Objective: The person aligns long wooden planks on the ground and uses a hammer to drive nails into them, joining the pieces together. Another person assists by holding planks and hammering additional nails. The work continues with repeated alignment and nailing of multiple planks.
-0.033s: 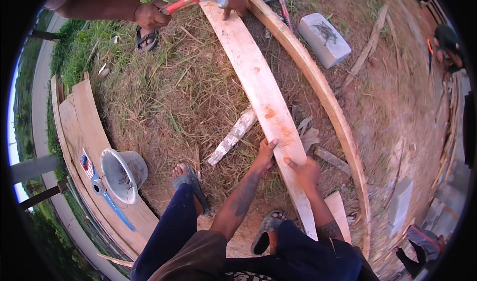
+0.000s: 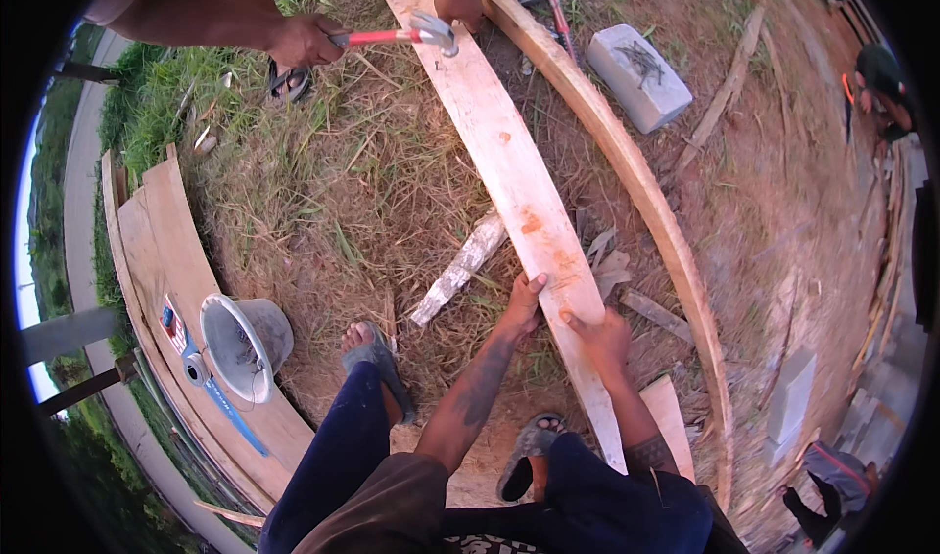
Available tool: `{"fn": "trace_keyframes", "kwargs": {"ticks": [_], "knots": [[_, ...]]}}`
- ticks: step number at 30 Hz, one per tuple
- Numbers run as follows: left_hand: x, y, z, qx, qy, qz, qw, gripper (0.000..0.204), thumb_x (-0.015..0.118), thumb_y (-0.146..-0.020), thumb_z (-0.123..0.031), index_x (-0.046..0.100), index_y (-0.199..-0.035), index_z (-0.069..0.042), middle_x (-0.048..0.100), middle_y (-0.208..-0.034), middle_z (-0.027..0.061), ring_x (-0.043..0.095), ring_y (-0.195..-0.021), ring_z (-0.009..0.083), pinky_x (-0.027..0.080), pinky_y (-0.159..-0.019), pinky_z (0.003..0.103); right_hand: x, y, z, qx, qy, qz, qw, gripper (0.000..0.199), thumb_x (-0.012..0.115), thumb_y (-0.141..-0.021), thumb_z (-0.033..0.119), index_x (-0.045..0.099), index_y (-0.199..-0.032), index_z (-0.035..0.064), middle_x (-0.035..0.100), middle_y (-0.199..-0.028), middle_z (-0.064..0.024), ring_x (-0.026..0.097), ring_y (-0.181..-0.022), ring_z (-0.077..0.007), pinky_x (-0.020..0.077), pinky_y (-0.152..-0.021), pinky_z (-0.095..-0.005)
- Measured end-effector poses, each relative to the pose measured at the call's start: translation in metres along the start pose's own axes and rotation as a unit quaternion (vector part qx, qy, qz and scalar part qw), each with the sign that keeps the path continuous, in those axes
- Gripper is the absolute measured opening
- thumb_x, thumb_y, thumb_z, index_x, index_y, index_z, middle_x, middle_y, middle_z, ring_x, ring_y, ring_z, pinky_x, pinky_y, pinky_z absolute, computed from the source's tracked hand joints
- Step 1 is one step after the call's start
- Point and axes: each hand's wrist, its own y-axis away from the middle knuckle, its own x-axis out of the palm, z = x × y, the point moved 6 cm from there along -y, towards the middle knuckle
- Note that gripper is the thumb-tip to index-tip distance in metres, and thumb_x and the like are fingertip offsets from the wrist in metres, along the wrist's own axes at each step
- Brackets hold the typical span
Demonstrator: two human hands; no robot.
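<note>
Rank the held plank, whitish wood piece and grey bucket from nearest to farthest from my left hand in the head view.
1. Held plank: gripped by your left hand.
2. Whitish wood piece: just forward-left.
3. Grey bucket: farther left.

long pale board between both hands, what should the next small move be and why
The left hand and right hand should probably tighten slightly on the board to brace it. They hold it from opposite edges, while a hammer in a co-worker's hand has its head over the far part, so a blow there might jolt the wood.
</note>
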Motion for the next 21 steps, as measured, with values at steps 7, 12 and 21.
{"fn": "trace_keyframes", "kwargs": {"ticks": [7,12,21], "knots": [[0.011,0.0,-0.003,-0.006,-0.005,0.009,1.0,0.09,0.085,-0.087,-0.054,0.049,-0.148,0.001,0.066,-0.138,0.0183,0.066,-0.125,0.0342,0.054,-0.109,0.053,-0.008,-0.001,-0.005,0.008,0.042,-0.012,0.999,0.082,0.09,-0.066,0.072,0.077,-0.096,-0.0028,0.077,-0.087,-0.0243,0.077,-0.085,-0.0419,0.0578,-0.077,-0.0518],[-0.006,-0.01,-0.004,-0.001,-0.006,0.008,1.0,0.09,0.085,-0.086,-0.053,0.05,-0.148,0.001,0.065,-0.138,0.0188,0.066,-0.125,0.0349,0.054,-0.109,0.054,-0.003,-0.005,0.005,-0.005,0.03,-0.016,0.999,0.085,0.088,-0.065,0.076,0.076,-0.093,-0.0029,0.076,-0.086,-0.0255,0.076,-0.084,-0.044,0.0574,-0.076,-0.0524],[0.006,-0.005,-0.012,0.007,0.011,0.006,1.0,0.078,0.085,-0.09,-0.045,0.053,-0.144,0.001,0.067,-0.135,0.0161,0.068,-0.122,0.0311,0.055,-0.107,0.049,-0.006,-0.006,0.003,0.018,0.009,0.004,1.0,0.083,0.09,-0.066,0.074,0.076,-0.096,-0.0025,0.077,-0.09,-0.0237,0.076,-0.085,-0.0413,0.0583,-0.077,-0.0499]]}}
